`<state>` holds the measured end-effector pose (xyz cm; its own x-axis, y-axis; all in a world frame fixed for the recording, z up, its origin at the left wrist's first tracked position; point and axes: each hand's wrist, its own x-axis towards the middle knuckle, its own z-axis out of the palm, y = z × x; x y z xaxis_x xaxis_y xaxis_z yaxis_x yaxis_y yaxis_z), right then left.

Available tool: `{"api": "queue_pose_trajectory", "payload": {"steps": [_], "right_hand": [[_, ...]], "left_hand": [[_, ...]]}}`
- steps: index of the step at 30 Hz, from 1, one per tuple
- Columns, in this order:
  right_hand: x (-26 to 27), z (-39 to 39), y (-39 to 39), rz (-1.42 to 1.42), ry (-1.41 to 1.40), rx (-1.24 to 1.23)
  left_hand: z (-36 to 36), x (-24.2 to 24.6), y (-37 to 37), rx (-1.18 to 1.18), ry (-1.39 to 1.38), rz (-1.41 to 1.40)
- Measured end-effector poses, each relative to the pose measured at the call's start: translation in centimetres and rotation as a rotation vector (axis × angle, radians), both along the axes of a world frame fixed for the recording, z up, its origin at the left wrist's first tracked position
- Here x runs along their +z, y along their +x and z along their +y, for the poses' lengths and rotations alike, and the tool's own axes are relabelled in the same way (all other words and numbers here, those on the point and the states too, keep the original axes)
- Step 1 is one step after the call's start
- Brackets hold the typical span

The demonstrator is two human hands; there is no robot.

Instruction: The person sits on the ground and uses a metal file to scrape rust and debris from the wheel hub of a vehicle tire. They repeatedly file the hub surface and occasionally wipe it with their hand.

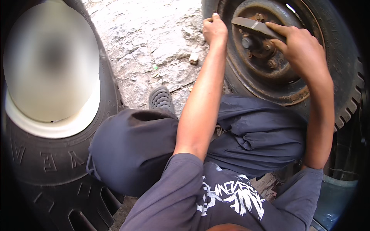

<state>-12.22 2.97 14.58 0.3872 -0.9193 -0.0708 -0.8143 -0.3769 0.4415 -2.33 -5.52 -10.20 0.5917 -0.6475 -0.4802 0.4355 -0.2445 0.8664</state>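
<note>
My left hand [215,29] is curled with its thumb on top, beside the left edge of a truck wheel's tyre [336,69]; whether it grips anything is hidden. In my right hand [303,49] is a flat, dark bar-like tool [250,24] with a pale mark across it, held between thumb and fingers. The tool lies slantwise in front of the wheel's rusty steel rim [260,92], its far end pointing left towards my left hand. Below it, a dark round hub end [247,42] and several rusty wheel nuts [272,63] show.
A large tyre [52,161] with a pale rim [57,131] stands close on the left, partly blurred. Rough stony ground [162,34] with small debris lies between the wheels. My bent knees and a perforated clog [161,97] are below. A bluish container [335,199] stands at lower right.
</note>
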Motion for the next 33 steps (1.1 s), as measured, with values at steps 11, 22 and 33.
{"api": "queue_pose_trajectory", "payload": {"steps": [11, 22, 33], "right_hand": [[-4.3, -3.3, 0.0, 0.025, -0.079, 0.012], [-6.2, -5.0, 0.1, 0.082, -0.099, 0.077], [0.3, 0.7, 0.8, 0.033, -0.076, -0.067]], "left_hand": [[-0.4, 1.0, -1.9, -0.112, 0.05, 0.046], [-0.8, 0.5, -3.5, -0.146, -0.034, 0.06], [-0.7, -0.8, -1.5, -0.144, -0.01, 0.044]]}}
